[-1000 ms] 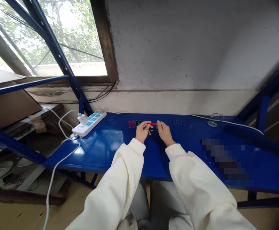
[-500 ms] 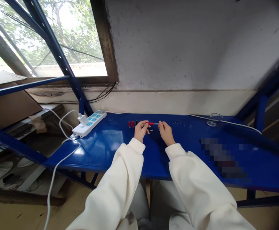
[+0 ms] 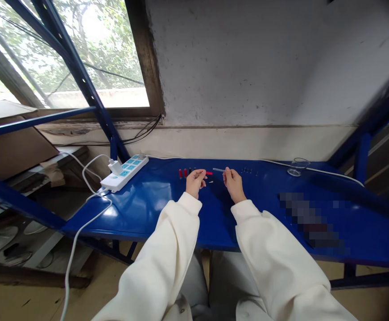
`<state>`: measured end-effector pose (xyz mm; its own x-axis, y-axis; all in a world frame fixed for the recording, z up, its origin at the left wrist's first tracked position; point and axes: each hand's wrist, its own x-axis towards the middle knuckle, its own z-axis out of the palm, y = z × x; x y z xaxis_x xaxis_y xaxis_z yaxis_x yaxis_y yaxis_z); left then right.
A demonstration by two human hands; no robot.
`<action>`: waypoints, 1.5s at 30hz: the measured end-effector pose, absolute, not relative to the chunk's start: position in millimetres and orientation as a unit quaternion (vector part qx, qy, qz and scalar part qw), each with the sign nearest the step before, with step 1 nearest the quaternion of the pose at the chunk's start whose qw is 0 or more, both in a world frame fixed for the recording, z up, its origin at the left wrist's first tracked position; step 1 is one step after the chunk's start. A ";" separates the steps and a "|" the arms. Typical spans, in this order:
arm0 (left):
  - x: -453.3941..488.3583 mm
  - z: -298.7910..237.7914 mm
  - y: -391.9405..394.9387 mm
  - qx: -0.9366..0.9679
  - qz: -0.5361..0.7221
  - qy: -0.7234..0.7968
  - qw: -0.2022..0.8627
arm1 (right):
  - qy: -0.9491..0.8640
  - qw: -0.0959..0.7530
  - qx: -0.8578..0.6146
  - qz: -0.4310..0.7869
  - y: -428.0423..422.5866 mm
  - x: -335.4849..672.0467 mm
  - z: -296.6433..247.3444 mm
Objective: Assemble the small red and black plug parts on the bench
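Note:
Over the blue table (image 3: 147,200), my left hand (image 3: 194,183) pinches a short red pen piece (image 3: 209,173) that points right. My right hand (image 3: 234,184) is closed on a clear pen barrel (image 3: 218,169), whose free end points left. A small gap separates the two pieces. Below them a small pale pointed piece (image 3: 211,182) lies near the fingers of my left hand. Just left of that hand stand two small red cylinders (image 3: 185,172) and a black one (image 3: 190,170), partly hidden by my fingers.
Several tiny parts (image 3: 248,170) stand right of my right hand. Farther right are a clear glass (image 3: 297,167) and a blurred-out dark object (image 3: 310,218). A white power strip (image 3: 125,173) with a cable lies at the left. The wall (image 3: 248,138) borders the table's back.
The red piece and the clear barrel, joined half a second ago, are now apart. My right hand has moved slightly right with the barrel; my left hand has shifted slightly left.

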<state>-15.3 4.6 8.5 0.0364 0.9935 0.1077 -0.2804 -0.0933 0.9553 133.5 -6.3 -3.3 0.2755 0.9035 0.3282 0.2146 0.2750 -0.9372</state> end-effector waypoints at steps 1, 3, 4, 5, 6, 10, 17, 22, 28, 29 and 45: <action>-14.3 8.5 3.6 0.472 0.558 0.389 0.561 | -0.520 0.605 -0.521 0.303 -6.2 132.7 -3.1; -12.3 8.2 2.0 0.486 0.527 0.390 0.577 | -0.515 0.606 -0.504 0.337 -6.9 130.0 -2.3; -11.4 7.9 1.7 0.490 0.518 0.389 0.583 | -0.524 0.594 -0.496 0.356 -7.6 128.5 -1.8; -10.8 7.3 1.7 0.491 0.516 0.387 0.586 | -0.534 0.580 -0.490 0.372 -8.4 127.1 -1.3; -10.5 6.6 2.1 0.488 0.518 0.386 0.587 | -0.544 0.566 -0.486 0.385 -9.4 125.7 -0.7; -11.5 3.8 4.9 0.467 0.538 0.394 0.581 | -0.577 0.517 -0.463 0.431 -13.3 122.3 1.5; -11.5 4.0 4.9 0.473 0.531 0.385 0.589 | -0.606 0.456 -0.457 0.464 -16.9 119.2 2.4; -11.7 4.8 3.5 0.485 0.523 0.376 0.592 | -0.619 0.453 -0.451 0.456 -18.2 120.3 4.0; -12.5 5.0 3.2 0.482 0.510 0.367 0.611 | -0.619 0.464 -0.451 0.446 -18.8 122.0 3.8; -12.6 4.6 3.3 0.481 0.508 0.364 0.614 | -0.619 0.464 -0.451 0.445 -18.6 122.1 3.7; -13.1 10.5 0.1 0.470 0.534 0.388 0.585 | -0.689 0.447 -0.470 0.325 -0.4 131.2 -4.1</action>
